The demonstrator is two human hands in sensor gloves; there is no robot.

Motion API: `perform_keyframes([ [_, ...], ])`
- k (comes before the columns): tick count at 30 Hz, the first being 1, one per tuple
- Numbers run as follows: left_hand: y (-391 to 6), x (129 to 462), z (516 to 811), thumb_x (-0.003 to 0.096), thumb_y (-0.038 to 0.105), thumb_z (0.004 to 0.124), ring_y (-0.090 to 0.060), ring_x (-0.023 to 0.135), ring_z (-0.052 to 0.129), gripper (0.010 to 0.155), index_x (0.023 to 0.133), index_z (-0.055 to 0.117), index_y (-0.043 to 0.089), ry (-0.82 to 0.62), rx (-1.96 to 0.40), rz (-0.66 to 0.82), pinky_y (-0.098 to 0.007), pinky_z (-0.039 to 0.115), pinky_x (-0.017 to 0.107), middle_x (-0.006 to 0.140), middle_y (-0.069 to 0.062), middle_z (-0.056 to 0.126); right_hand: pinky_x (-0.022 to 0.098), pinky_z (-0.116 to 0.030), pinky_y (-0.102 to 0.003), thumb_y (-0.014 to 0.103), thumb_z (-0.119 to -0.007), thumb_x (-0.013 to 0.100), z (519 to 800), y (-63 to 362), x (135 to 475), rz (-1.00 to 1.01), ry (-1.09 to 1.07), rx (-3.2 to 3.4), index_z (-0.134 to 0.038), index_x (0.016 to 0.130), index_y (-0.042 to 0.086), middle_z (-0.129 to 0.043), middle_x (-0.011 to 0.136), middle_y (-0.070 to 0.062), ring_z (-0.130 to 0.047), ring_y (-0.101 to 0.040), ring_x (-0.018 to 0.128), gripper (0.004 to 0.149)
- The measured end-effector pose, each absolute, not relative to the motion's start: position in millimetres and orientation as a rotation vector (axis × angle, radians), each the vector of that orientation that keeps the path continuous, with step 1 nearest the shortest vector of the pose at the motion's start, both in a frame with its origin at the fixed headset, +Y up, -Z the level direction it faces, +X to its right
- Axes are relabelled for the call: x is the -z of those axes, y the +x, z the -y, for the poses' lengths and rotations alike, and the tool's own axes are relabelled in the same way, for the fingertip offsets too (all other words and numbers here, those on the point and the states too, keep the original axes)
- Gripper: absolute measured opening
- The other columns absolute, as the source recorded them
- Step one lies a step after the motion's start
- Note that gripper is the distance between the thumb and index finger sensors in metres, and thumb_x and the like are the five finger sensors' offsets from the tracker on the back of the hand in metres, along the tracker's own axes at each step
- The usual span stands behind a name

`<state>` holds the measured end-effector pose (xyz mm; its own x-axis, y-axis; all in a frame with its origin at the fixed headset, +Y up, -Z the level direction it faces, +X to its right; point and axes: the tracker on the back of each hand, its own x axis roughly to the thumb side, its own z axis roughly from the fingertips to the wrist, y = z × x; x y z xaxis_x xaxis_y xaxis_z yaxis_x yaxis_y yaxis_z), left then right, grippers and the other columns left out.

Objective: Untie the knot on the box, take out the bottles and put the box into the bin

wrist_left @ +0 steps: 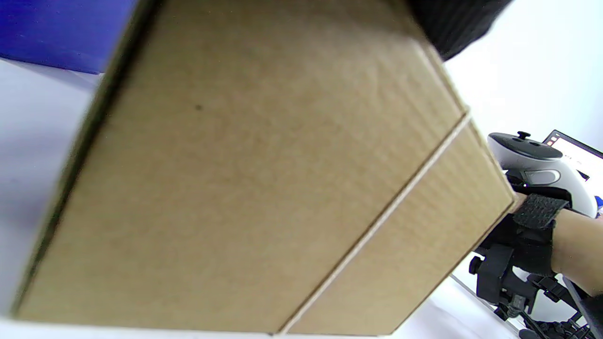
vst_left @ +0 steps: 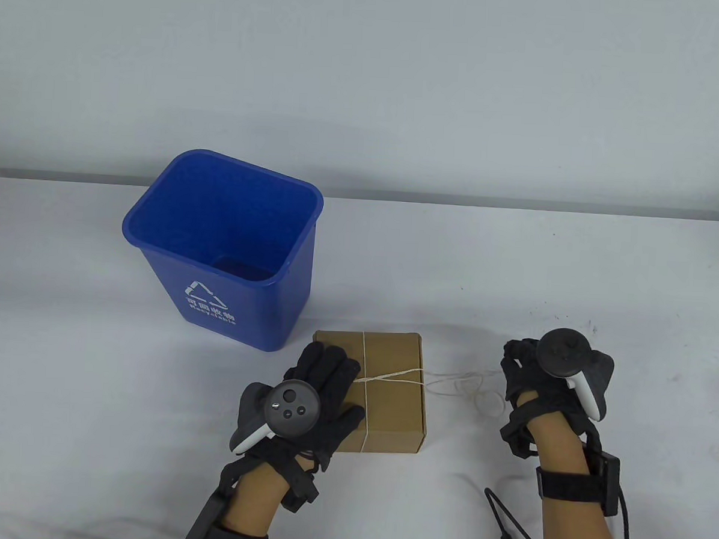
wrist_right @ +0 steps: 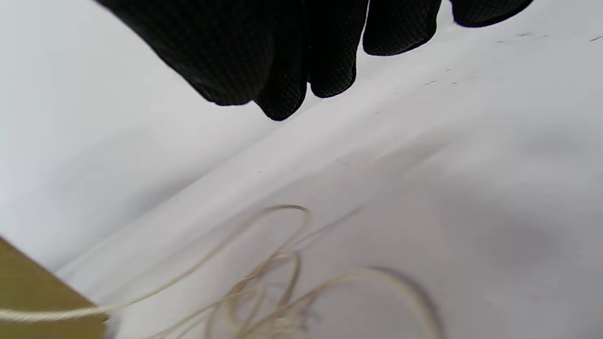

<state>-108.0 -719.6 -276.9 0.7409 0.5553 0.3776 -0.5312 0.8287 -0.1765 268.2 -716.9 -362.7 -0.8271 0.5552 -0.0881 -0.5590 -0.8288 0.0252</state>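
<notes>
A brown cardboard box lies closed on the white table, with pale string still wrapped across its lid. My left hand rests flat on the box's left part, fingers straight. The box's side wall fills the left wrist view. The string's loose end trails off the box's right side in loops on the table. My right hand hovers just right of those loops with fingers loosely curled, holding nothing. No bottles show. The blue bin stands behind the box to the left.
The bin is open and shows nothing inside. A black cable from my right wrist lies on the table near the front edge. The white table stretches bare to the right and behind.
</notes>
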Motion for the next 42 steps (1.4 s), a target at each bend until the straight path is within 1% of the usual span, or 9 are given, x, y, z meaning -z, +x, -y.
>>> perform_keyframes([
  [9, -108.0, 277.0, 719.6, 0.0512, 0.056, 0.065, -0.042, 0.112, 0.006, 0.079, 0.116, 0.032, 0.025, -0.059, -0.597, 0.433, -0.077, 0.029, 0.072, 0.12, -0.003, 0.018, 0.063, -0.041, -0.072, 0.028, -0.078, 0.048, 703.0, 224.2, 353.8, -0.131, 0.287, -2.536, -0.069, 0.095, 0.009, -0.057, 0.103, -0.015, -0.044, -0.054, 0.097, 0.052],
  [13, -108.3, 277.1, 719.4, 0.0512, 0.056, 0.065, -0.042, 0.112, 0.006, 0.079, 0.116, 0.032, 0.025, -0.061, -0.597, 0.432, -0.077, 0.029, 0.073, 0.12, -0.003, 0.018, 0.064, -0.039, -0.072, 0.028, -0.08, 0.047, 703.6, 199.4, 348.1, -0.237, 0.465, -2.549, -0.064, 0.098, 0.009, -0.052, 0.105, -0.015, -0.041, -0.054, 0.098, 0.057],
  [16, -108.1, 277.0, 719.2, 0.0512, 0.056, 0.065, -0.042, 0.112, 0.006, 0.079, 0.116, 0.032, 0.025, -0.061, -0.596, 0.432, -0.077, 0.029, 0.073, 0.12, -0.003, 0.018, 0.064, -0.041, -0.072, 0.03, -0.081, 0.047, 705.7, 185.2, 344.1, -0.164, 0.525, -2.541, -0.067, 0.097, 0.009, -0.054, 0.105, -0.015, -0.043, -0.053, 0.098, 0.056],
  [18, -108.1, 276.9, 719.2, 0.0512, 0.056, 0.065, -0.042, 0.112, 0.006, 0.079, 0.116, 0.032, 0.025, -0.06, -0.596, 0.432, -0.077, 0.029, 0.073, 0.12, -0.003, 0.018, 0.064, -0.042, -0.072, 0.031, -0.081, 0.047, 707.0, 178.1, 341.9, -0.092, 0.527, -2.541, -0.07, 0.094, 0.009, -0.057, 0.103, -0.014, -0.046, -0.053, 0.097, 0.053],
  [22, -107.9, 276.9, 719.2, 0.0513, 0.056, 0.065, -0.042, 0.112, 0.006, 0.079, 0.116, 0.032, 0.025, -0.061, -0.595, 0.432, -0.077, 0.029, 0.072, 0.12, -0.003, 0.018, 0.063, -0.045, -0.071, 0.031, -0.081, 0.047, 708.1, 171.7, 340.0, -0.017, 0.547, -2.564, -0.077, 0.09, 0.011, -0.064, 0.101, -0.012, -0.051, -0.052, 0.097, 0.048],
  [25, -107.8, 277.0, 719.3, 0.0513, 0.056, 0.065, -0.042, 0.112, 0.006, 0.079, 0.116, 0.032, 0.025, -0.061, -0.595, 0.432, -0.077, 0.029, 0.073, 0.12, -0.003, 0.018, 0.063, -0.047, -0.071, 0.031, -0.08, 0.047, 707.6, 173.8, 340.8, 0.007, 0.525, -2.57, -0.084, 0.083, 0.014, -0.069, 0.098, -0.01, -0.055, -0.052, 0.096, 0.04],
  [26, -107.7, 276.9, 719.3, 0.0513, 0.056, 0.065, -0.042, 0.112, 0.006, 0.079, 0.116, 0.032, 0.025, -0.061, -0.595, 0.432, -0.077, 0.029, 0.073, 0.12, -0.003, 0.018, 0.063, -0.047, -0.071, 0.031, -0.08, 0.047, 708.0, 175.9, 341.9, 0.004, 0.516, -2.564, -0.084, 0.082, 0.014, -0.071, 0.097, -0.01, -0.055, -0.051, 0.096, 0.039],
  [34, -107.5, 277.0, 719.3, 0.0513, 0.056, 0.065, -0.042, 0.112, 0.006, 0.079, 0.116, 0.032, 0.025, -0.061, -0.596, 0.432, -0.077, 0.029, 0.073, 0.12, -0.003, 0.018, 0.062, -0.049, -0.071, 0.03, -0.08, 0.047, 715.3, 193.1, 350.3, -0.027, 0.417, -2.589, -0.084, 0.08, 0.012, -0.073, 0.095, -0.009, -0.057, -0.051, 0.095, 0.038],
  [42, -107.4, 276.9, 719.4, 0.0512, 0.056, 0.065, -0.042, 0.112, 0.006, 0.079, 0.116, 0.032, 0.025, -0.061, -0.595, 0.432, -0.077, 0.029, 0.072, 0.12, -0.003, 0.018, 0.062, -0.049, -0.071, 0.03, -0.08, 0.047, 723.9, 218.1, 359.8, -0.057, 0.268, -2.626, -0.084, 0.08, 0.011, -0.073, 0.095, -0.01, -0.058, -0.051, 0.094, 0.038],
])
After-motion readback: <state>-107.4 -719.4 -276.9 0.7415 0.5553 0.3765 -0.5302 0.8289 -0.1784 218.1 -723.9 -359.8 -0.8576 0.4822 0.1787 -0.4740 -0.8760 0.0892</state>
